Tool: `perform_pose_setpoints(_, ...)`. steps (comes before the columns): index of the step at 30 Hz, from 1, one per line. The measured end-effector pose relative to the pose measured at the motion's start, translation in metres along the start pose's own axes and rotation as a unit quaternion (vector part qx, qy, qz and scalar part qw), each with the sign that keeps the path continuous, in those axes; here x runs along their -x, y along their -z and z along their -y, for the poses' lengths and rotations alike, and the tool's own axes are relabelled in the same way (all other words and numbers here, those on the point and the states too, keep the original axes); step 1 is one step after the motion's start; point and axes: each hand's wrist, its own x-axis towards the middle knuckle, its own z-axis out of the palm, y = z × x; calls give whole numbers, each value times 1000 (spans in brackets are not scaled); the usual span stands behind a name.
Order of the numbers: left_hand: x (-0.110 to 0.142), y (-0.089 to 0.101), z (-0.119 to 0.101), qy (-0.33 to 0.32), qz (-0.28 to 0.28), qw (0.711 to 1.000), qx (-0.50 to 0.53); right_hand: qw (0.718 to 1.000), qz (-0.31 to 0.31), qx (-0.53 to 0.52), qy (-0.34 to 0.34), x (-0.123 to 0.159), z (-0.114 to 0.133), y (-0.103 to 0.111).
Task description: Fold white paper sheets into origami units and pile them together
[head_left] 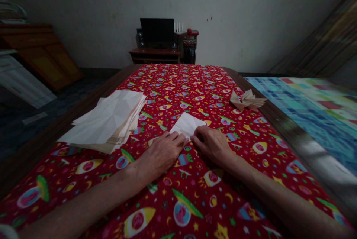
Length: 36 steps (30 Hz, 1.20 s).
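left hand (160,153) and right hand (212,146) lie open, fingers flat, on white paper (186,124) on red cloth (192,83).

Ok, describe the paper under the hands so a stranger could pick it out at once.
On the table's red patterned cloth, find the left hand and right hand resting side by side. The white paper piece lies under their fingers. It is one lone piece, unlike the thick creased stack to its left and the tan folded paper figure to its right.
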Motion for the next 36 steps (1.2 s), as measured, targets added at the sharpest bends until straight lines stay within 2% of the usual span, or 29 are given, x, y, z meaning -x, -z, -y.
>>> perform_pose_setpoints(5, 0, 0, 0, 10, 2, 1000, 21, 999, -38, 26, 13, 4, 4, -4)
perform_pose_setpoints(10, 3, -1, 0, 18, 2, 1000, 15, 989, -9, 76, 123, 9, 3, -5)
perform_pose_setpoints(12, 7, -3, 1, 19, -3, 1000, 12, 988, -12, 67, 139, 10, 1, -5)
perform_pose_setpoints(16, 20, -10, 5, 27, -12, 999, 24, 988, -13, 55, 142, 13, -5, -4)
perform_pose_setpoints(22, 36, -14, 10, 40, -11, 998, 44, 994, -16, 17, 108, 16, -12, -6)
perform_pose_setpoints(29, 47, -14, 11, 47, -23, 996, 67, 989, -43, 33, 136, 20, -21, -9)
perform_pose_setpoints(32, 49, -18, 14, 50, -52, 994, 82, 991, -35, 22, 125, 20, -21, -8)
perform_pose_setpoints(36, 44, -17, 15, 61, -106, 987, 107, 987, -33, 53, 148, 21, -20, -5)
